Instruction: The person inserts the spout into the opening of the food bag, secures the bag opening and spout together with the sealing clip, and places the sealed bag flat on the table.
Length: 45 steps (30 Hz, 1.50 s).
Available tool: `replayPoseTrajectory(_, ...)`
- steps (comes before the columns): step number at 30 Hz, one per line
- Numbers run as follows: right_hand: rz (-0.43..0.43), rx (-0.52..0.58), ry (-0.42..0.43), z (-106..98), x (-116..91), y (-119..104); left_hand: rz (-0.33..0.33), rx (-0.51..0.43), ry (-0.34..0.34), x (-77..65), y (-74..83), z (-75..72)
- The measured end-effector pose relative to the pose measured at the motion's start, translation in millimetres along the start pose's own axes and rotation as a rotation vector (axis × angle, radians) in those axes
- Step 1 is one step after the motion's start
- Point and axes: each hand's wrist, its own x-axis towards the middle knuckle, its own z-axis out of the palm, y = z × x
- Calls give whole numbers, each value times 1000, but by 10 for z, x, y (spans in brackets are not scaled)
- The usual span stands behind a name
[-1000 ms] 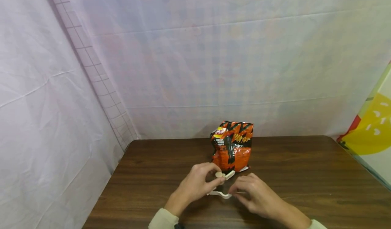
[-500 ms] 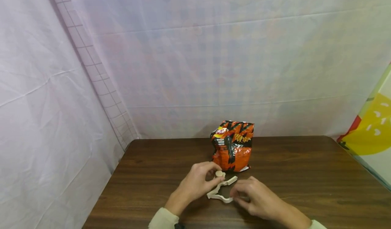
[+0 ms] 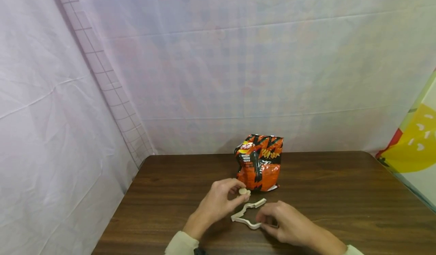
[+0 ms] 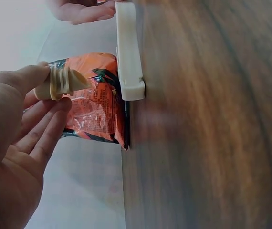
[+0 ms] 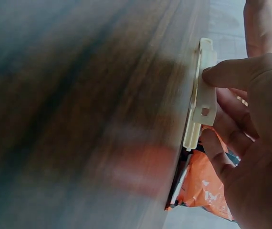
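Observation:
In the head view my left hand pinches a small cream threaded spout piece between thumb and fingers. Its thread rings and slanted tip show in the left wrist view, where the threaded spout overlaps the snack bag. My right hand holds one end of a cream hinged bag clip, spread into a V with wavy arms. The right thumb presses on the clip near a small square hole. Clip and spout are apart, with the clip close over the table.
An orange and black snack bag stands upright on the brown wooden table, just beyond both hands. A pale patterned curtain hangs behind, and a white sheet at the left. Something yellow and red is at the right edge.
The clip has come down toward the table's near side, away from the spout, and shows wider spread. My left hand rose slightly with the spout; my right hand shifted slightly nearer.

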Motion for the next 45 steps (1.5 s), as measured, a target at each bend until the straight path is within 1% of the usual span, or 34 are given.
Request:
replayPoseTrajectory(5, 27, 16, -22, -2, -5, -1, 1, -17, 16, 4, -14, -4)
replayPoseTrajectory(9, 63, 37, -50, -6, -3, -4, 10, -54, 25, 6, -21, -3)
replayPoseTrajectory(15, 107, 65, -88, -6, 2, 1, 8, -105, 31, 12, -34, 7)
replayPoseTrajectory(21, 131, 77, -110, -4, -4, 0, 6, -102, 34, 12, -41, 9)
replayPoseTrajectory(26, 149, 83, -127, -5, -8, -6, 26, -78, 50, 11, -39, 1)
replayPoseTrajectory(33, 174, 68, -146, -3, -12, -13, 10, -92, 46, 13, -23, -24)
replayPoseTrajectory(38, 198, 33, -152, -12, -9, -33, 18, -109, 53, 11, -39, -37)
replayPoseTrajectory(45, 184, -32, -116, -35, 35, -59, 19, -75, 83, 16, -81, -49)
